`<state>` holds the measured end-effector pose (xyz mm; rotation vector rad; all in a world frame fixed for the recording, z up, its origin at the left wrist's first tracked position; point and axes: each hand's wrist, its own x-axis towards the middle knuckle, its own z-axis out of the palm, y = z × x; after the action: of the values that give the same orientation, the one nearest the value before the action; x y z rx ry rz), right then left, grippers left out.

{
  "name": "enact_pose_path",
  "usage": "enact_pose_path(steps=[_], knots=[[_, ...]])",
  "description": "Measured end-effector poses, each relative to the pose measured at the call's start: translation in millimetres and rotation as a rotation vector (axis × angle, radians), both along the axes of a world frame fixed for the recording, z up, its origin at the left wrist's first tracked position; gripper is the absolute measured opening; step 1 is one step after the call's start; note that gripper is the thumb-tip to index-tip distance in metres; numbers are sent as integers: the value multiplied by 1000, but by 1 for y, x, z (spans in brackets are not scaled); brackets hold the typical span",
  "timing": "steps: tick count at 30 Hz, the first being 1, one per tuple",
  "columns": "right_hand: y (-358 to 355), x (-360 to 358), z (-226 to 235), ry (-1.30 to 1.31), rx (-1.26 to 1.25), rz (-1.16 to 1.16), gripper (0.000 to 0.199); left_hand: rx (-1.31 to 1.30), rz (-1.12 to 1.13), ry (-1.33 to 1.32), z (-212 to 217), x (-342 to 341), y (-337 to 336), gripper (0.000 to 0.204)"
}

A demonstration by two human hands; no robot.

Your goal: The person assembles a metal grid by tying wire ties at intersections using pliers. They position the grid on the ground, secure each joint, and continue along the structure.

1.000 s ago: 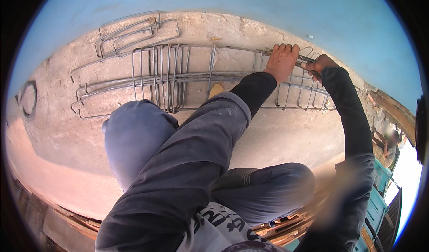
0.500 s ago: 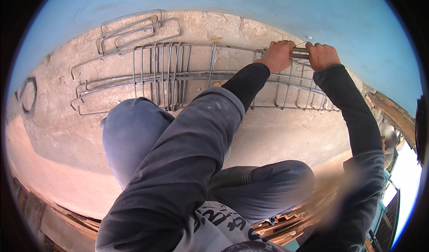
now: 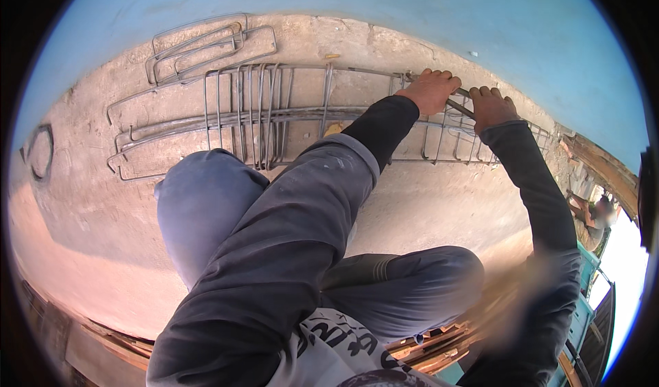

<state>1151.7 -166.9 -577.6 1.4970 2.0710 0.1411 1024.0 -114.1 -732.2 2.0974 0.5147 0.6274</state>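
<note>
The left hand (image 3: pixel 431 92) and right hand (image 3: pixel 491 107) reach out to the right part of a steel cage (image 3: pixel 268 119) lying on the concrete floor (image 3: pixel 412 215), close to the blue wall (image 3: pixel 329 16). A dark two-handled tool (image 3: pixel 460 108) spans the gap between the hands, its handles a little apart. The right fingers wrap over the far ends of those handles; the left fingers bend down near the top bar (image 3: pixel 374 71), but what they close on is hidden, so I cannot tell. The likeliest trouble is a pinch: if the handles come together sharply, skin or a fingertip near the gap could be caught. A slip is the next risk, since the tool sits out at arm's length and a bare palm may slide on smooth metal, throwing the knuckles against the bars or the wall. Pulling hard at this end could also drag or twist the whole cage, letting the bunched rings (image 3: pixel 261 109) slide along the bars if they are loose. Whether they are tied cannot be made out.
</note>
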Motion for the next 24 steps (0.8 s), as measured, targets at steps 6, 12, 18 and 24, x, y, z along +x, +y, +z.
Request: enact_pose_path(steps=[6, 12, 18, 24], knots=[[10, 59, -21, 176, -396, -673, 23, -55, -1, 58, 25, 2, -2, 40], [57, 19, 4, 585, -751, -1622, 40, -121, 61, 32, 13, -9, -1, 47], [34, 11, 15, 499, -377, -840, 49, -150, 28, -29, 8, -6, 2, 40], [0, 0, -11, -128, 99, -64, 46, -324, -120, 83, 1, -2, 21, 40]])
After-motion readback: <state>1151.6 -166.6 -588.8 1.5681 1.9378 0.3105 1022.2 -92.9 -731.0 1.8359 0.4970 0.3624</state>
